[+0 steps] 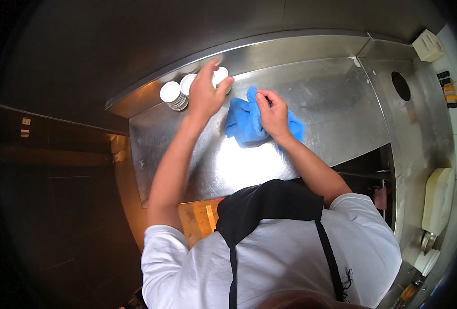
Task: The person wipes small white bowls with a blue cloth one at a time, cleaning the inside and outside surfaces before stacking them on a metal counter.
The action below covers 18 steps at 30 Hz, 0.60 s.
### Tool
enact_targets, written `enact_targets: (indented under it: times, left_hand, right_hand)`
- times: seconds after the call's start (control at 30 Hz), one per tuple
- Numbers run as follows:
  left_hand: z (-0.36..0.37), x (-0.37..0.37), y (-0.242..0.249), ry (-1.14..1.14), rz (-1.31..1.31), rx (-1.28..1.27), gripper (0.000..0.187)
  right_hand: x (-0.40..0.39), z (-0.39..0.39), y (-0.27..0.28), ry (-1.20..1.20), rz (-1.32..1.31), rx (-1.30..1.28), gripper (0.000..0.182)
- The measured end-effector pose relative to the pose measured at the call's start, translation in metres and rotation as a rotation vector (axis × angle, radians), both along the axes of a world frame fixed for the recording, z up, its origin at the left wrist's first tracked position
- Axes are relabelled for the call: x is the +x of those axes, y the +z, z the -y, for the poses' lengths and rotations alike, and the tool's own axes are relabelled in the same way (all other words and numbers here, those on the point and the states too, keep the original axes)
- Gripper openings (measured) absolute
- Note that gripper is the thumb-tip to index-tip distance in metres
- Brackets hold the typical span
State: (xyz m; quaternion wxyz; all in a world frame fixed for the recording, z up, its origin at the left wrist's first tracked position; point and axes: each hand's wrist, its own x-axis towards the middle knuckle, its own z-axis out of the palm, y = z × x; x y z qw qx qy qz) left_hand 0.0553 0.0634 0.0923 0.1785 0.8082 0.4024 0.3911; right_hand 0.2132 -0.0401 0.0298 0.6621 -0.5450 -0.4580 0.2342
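Note:
My left hand reaches over several stacks of small white dishes at the back left of the steel counter. Its thumb and fingers are spread apart, and it covers part of the stacks from view. In my right hand a crumpled blue cloth is pinched between thumb and fingers. The cloth's lower folds hang down and spread over the counter, on both sides of the hand.
A raised steel ledge runs along the counter's back edge. To the right, another steel surface has a round dark hole. A pale yellowish container stands at the far right, with a cream box behind.

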Motion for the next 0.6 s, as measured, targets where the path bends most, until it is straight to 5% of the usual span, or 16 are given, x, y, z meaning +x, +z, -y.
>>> enact_targets:
  times: [0.13, 0.23, 0.33, 0.47, 0.6]
  left_hand:
    - [0.026, -0.01, -0.017, -0.388, 1.075, -0.967, 0.066]
    - [0.048, -0.008, -0.023, -0.27, 1.057, -0.994, 0.079]
    - [0.052, -0.014, -0.03, -0.192, 0.943, -0.879, 0.084]
    - [0.054, -0.021, -0.026, -0.041, 0.811, -0.558, 0.088]
    - [0.061, -0.017, -0.049, -0.091, 0.921, -0.767, 0.092]
  right_hand:
    - [-0.018, 0.004, 0.029, 0.075, 0.245, 0.202, 0.014]
    - [-0.024, -0.005, 0.039, 0.336, 0.662, 0.413, 0.018]
    - [-0.028, -0.009, 0.04, 0.183, 0.79, 0.385, 0.017]
    - [-0.043, 0.003, 0.026, 0.329, 0.616, 0.302, 0.014]
    - [-0.036, 0.001, 0.027, 0.418, 0.675, 0.43, 0.023]
